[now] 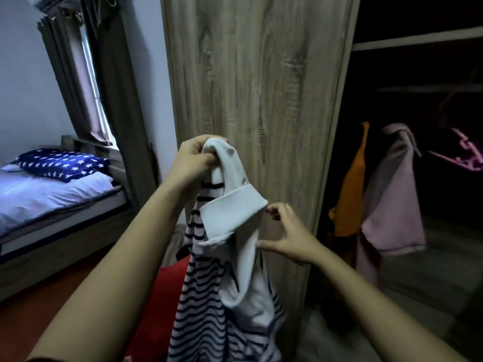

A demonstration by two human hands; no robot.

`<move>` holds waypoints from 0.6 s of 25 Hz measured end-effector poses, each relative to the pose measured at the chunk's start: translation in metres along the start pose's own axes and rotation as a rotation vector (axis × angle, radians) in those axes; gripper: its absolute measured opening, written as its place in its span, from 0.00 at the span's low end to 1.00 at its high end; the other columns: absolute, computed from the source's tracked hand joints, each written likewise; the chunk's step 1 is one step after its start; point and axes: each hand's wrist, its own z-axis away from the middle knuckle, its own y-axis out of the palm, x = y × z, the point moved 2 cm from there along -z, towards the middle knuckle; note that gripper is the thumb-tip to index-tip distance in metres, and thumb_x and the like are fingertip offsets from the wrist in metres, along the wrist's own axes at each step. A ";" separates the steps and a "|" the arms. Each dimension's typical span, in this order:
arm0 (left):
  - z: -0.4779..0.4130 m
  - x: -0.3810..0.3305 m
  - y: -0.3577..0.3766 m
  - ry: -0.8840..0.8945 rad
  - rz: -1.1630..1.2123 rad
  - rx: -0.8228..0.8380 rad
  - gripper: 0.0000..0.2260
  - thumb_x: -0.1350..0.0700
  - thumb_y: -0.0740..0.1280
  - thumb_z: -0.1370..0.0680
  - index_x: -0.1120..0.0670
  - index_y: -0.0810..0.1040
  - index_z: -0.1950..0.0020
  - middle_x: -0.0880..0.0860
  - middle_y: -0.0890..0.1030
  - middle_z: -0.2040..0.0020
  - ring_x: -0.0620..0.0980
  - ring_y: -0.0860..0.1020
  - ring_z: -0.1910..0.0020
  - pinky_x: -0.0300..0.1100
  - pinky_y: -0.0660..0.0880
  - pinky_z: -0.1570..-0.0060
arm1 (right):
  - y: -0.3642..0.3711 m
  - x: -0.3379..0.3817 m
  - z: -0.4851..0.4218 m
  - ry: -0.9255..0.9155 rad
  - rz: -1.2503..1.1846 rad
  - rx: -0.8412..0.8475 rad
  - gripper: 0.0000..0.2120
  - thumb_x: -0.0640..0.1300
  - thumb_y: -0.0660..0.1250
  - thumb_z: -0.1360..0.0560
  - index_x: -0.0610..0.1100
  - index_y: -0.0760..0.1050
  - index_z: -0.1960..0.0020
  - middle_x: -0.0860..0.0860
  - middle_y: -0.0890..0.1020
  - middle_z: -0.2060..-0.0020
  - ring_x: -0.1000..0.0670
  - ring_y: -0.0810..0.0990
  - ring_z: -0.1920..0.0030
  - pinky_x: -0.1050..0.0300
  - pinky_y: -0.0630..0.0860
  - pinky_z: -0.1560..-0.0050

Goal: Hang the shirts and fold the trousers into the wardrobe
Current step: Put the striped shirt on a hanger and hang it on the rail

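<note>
The striped shirt hangs in mid-air at the centre of the view, in front of the closed wardrobe door. Its long axis runs straight from 12 down to 6 o'clock. The left hand pinches a bunch of its white fabric at the top, fingers curled tight round it, and carries the weight. The right hand sits at 3 o'clock of the white collar, spread and gripping nothing. Its thumb lies against the fabric below the collar; the fingertips seem to meet the collar's corner, though the blur leaves that unsure.

The open wardrobe bay lies at 2 to 3 o'clock, where an orange garment and a pink one hang beside pink hangers. The right hand is the nearer one to those hangers, so it would likely fetch one while the left keeps the shirt up.
</note>
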 end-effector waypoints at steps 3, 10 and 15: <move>-0.005 -0.002 0.013 -0.027 0.051 -0.024 0.22 0.76 0.55 0.31 0.52 0.80 0.59 0.48 0.81 0.68 0.46 0.80 0.65 0.38 0.77 0.62 | 0.026 -0.015 0.009 0.190 -0.090 -0.038 0.27 0.48 0.73 0.33 0.45 0.62 0.42 0.49 0.71 0.48 0.53 0.74 0.50 0.65 0.70 0.54; -0.002 -0.022 0.006 -0.005 0.120 -0.190 0.14 0.73 0.55 0.30 0.59 0.77 0.60 0.52 0.79 0.70 0.46 0.79 0.69 0.37 0.76 0.68 | 0.072 0.010 0.023 0.131 -0.127 -0.128 0.23 0.42 0.67 0.29 0.44 0.63 0.37 0.47 0.79 0.49 0.45 0.80 0.51 0.61 0.70 0.58; -0.017 -0.015 -0.035 -0.040 0.219 -0.387 0.10 0.71 0.57 0.29 0.60 0.74 0.57 0.56 0.76 0.66 0.49 0.78 0.67 0.39 0.75 0.68 | 0.018 -0.005 0.021 -0.155 0.383 -0.210 0.11 0.41 0.60 0.27 0.44 0.70 0.45 0.47 0.74 0.42 0.39 0.79 0.50 0.55 0.78 0.56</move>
